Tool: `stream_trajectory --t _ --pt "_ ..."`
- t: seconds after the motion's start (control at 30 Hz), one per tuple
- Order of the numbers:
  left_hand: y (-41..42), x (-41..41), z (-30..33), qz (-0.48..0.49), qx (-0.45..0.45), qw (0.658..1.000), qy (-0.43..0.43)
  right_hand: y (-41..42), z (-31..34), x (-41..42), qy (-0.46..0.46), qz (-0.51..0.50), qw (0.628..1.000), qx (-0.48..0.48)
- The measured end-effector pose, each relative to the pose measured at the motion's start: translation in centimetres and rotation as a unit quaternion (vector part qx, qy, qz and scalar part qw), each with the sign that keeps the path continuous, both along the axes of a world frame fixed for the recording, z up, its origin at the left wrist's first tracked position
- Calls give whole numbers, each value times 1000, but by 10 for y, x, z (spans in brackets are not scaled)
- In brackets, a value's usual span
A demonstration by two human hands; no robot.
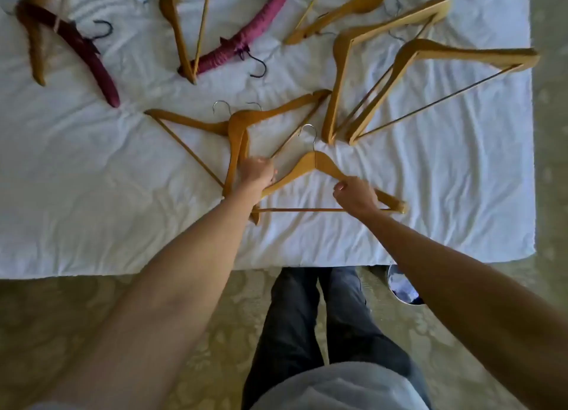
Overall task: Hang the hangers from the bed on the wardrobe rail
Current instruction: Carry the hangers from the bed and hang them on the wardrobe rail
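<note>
The person stands on patterned carpet [92, 302] at the bed's [123, 225] near edge, with bare sheet between that edge and the closest wooden hanger [307, 166]. The right hand [356, 196] curls its fingers around that hanger's right shoulder. The left hand [256, 172] grips the overlapping pair of hangers [238, 139] just beside it. Farther back, more wooden hangers [384, 71] reach the right edge; two burgundy padded hangers [242, 37] lie toward the far left.

smooth wooden hangers [315, 163], seemingly satin padded ones [246, 37]
</note>
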State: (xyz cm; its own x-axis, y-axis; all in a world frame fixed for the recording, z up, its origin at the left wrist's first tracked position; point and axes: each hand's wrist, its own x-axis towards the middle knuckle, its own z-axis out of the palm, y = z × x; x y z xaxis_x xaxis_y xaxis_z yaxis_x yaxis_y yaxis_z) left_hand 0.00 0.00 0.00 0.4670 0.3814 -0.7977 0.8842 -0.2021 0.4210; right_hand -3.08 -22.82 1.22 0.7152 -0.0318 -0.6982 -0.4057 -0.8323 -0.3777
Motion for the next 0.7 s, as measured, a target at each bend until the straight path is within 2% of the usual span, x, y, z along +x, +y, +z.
stream_trajectory --t 0.1,0.2,0.27,0.37,0.47,0.53,0.7 --pt "-11 47 -18 -7 26 999 -38 -7 -21 26 -48 -14 998 -43" --pt "-35 93 -35 40 26 998 -51 -17 -48 36 -22 44 997 -59" --pt "-45 110 -49 113 0 993 -46 -26 -64 27 -2 84 994 -68" --pt "-48 137 -73 288 -90 953 -24 -37 -84 17 -35 74 994 -67" --pt "-40 156 -86 409 -140 901 -23 -38 -88 18 -27 59 996 -59" --pt "-39 162 -87 437 -148 887 -14 -41 -87 19 -14 50 998 -46" --pt "-39 139 -45 430 -168 887 -13 -46 -61 10 15 63 997 -33"
